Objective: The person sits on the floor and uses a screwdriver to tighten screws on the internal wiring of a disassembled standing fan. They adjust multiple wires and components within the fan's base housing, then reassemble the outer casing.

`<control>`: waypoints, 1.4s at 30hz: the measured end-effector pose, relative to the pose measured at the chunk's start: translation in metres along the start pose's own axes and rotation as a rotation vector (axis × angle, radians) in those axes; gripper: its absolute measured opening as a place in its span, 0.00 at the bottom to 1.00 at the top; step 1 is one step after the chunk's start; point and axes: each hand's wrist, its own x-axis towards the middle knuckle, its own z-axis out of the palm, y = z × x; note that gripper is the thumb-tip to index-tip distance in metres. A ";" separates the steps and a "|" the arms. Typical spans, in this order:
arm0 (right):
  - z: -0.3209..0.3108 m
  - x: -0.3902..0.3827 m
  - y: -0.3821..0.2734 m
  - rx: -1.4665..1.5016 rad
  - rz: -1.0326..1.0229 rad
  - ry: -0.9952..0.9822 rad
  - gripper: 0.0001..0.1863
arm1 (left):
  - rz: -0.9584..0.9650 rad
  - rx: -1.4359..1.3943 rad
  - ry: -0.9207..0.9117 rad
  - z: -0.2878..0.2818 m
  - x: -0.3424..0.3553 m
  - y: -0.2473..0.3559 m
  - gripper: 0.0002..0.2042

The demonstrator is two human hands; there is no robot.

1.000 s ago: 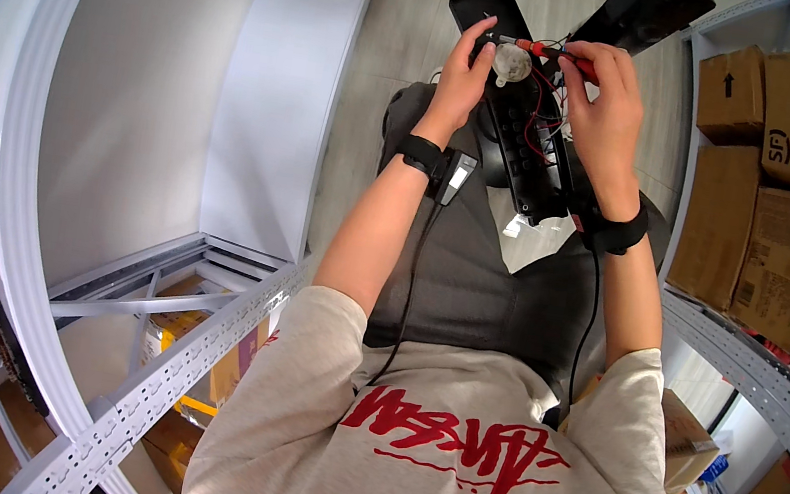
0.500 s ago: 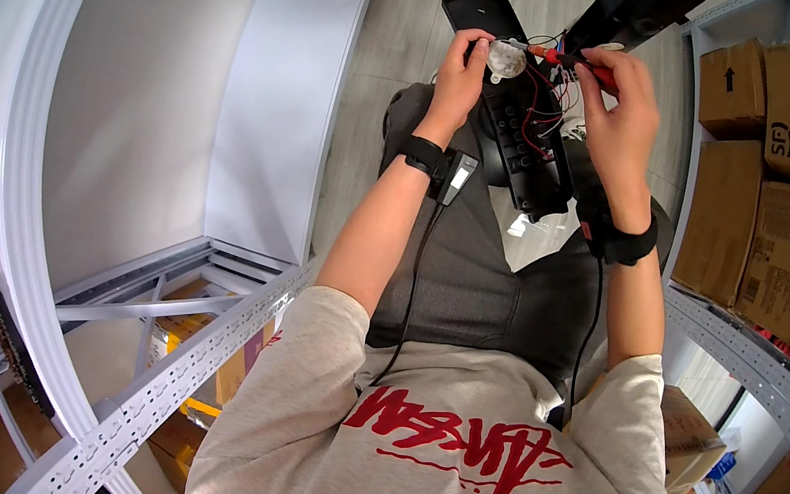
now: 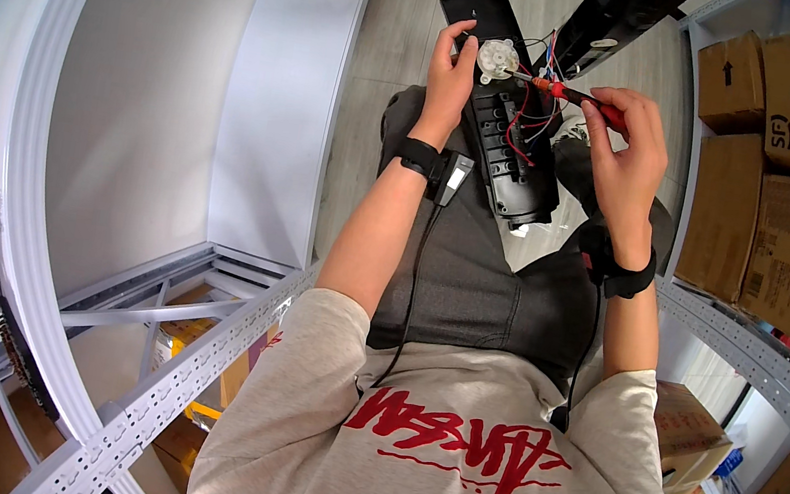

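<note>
We see R hand [image 3: 632,144] pinching red screwdriver [image 3: 554,88], angled prob. so its tip reaches the whitish round part [image 3: 497,57] on black housing [image 3: 491,109], upper ctr of frame, w/ L hand [image 3: 448,88] spread just beside, likely for steadying, contact unclear.

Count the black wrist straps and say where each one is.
2. The left strap is around the wrist of the left hand; the right strap is around the wrist of the right hand, which holds a red screwdriver. Both show clearly.
</note>
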 end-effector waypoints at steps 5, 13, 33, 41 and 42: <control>0.002 -0.002 0.000 -0.011 -0.017 0.022 0.10 | -0.028 -0.031 -0.057 0.000 -0.003 0.006 0.22; 0.006 -0.003 0.003 -0.040 -0.062 -0.012 0.10 | -0.062 -0.087 -0.076 0.000 0.000 0.000 0.25; 0.015 0.019 -0.004 -0.120 -0.285 -0.269 0.10 | -0.085 -0.094 -0.124 0.002 0.002 -0.008 0.24; 0.026 0.046 -0.010 -0.116 -0.312 -0.362 0.12 | -0.101 -0.150 -0.131 0.003 0.005 -0.015 0.24; 0.029 0.049 -0.011 -0.110 -0.283 -0.355 0.12 | -0.097 -0.156 -0.130 0.003 0.006 -0.016 0.24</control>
